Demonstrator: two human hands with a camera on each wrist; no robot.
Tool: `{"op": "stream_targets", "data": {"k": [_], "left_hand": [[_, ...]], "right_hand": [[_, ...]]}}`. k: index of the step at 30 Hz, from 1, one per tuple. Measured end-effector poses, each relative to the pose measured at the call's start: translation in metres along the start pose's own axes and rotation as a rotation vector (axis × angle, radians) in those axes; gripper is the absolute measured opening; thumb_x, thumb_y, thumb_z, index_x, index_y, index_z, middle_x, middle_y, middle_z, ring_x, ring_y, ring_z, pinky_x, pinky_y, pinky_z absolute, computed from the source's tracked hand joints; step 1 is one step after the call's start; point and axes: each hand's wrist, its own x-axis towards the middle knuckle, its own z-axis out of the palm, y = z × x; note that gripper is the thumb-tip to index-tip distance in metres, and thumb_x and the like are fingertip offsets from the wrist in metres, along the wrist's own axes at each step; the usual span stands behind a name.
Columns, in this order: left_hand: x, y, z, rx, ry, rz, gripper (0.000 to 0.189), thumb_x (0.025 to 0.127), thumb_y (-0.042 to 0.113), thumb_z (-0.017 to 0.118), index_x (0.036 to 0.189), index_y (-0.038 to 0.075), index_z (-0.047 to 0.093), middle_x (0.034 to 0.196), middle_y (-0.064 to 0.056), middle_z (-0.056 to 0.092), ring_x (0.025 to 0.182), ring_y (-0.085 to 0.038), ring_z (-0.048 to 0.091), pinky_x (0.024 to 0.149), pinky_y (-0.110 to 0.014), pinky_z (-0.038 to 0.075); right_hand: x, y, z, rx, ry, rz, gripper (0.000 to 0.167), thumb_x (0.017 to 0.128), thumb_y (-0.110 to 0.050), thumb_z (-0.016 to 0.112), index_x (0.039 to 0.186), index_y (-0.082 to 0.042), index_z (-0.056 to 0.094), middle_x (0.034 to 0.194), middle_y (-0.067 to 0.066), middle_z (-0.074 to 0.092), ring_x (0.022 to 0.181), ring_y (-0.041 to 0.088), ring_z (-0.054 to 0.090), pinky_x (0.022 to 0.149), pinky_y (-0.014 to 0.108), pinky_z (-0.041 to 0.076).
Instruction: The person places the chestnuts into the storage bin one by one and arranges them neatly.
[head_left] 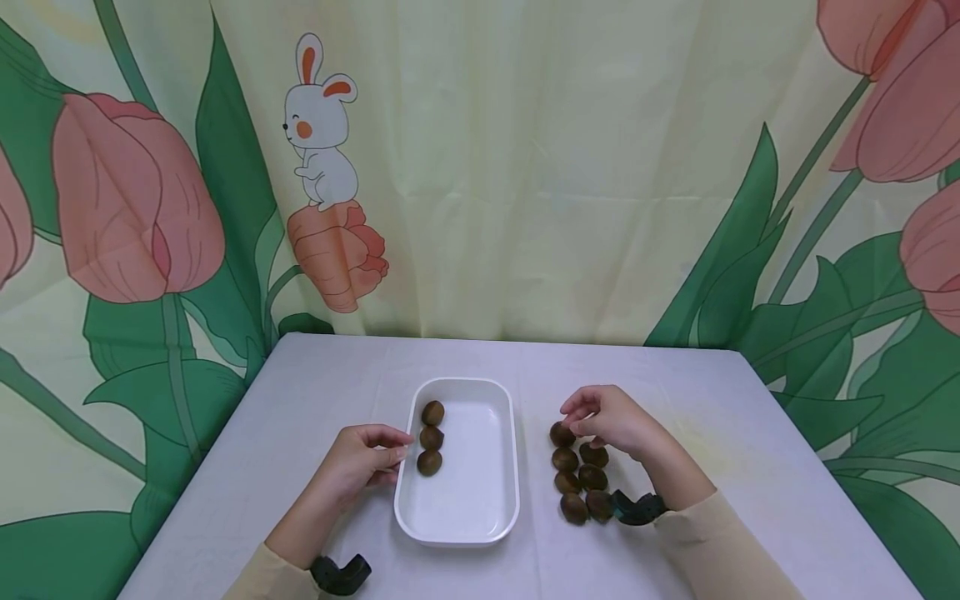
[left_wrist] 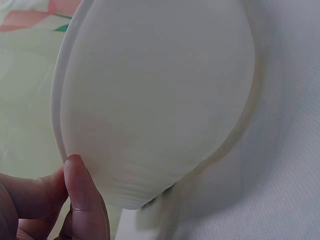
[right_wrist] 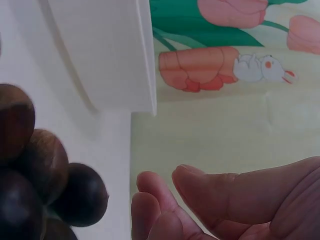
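A white rectangular tray (head_left: 476, 527) stands on the table, with three brown chestnuts (head_left: 431, 437) in a column along its left inside. My left hand (head_left: 367, 458) grips the tray's left rim; the left wrist view shows the thumb (left_wrist: 80, 185) against the wall at the edge. To the right of the tray lie several more chestnuts (head_left: 566, 458) in two columns. Over the far end of these is my right hand (head_left: 611, 417), fingertips right by the farthest chestnut. In the right wrist view a gap shows between thumb and fingers (right_wrist: 150, 200), with nothing in it.
A white cloth covers the table (head_left: 337, 358). Behind it hangs a curtain (head_left: 525, 167) printed with tulips and a rabbit on a carrot. Each wrist wears a black band (head_left: 341, 575).
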Motion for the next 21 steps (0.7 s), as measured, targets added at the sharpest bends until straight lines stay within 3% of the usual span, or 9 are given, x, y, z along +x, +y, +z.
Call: {"op": "stream_targets", "data": {"k": [21], "left_hand": [[0.0,0.0,0.001,0.015,0.007,-0.008,0.018,0.093,-0.001,0.08,0.11,0.0,0.081,0.092,-0.009,0.076,0.061,-0.014,0.067,0.058,-0.025,0.06]], "right_hand": [[-0.005,0.04,-0.015,-0.099,0.069,0.138,0.025,0.092,0.001,0.076,0.116,0.001,0.071,0.097,0.01,0.069,0.087,0.022,0.06,0.069,0.033,0.056]]}}
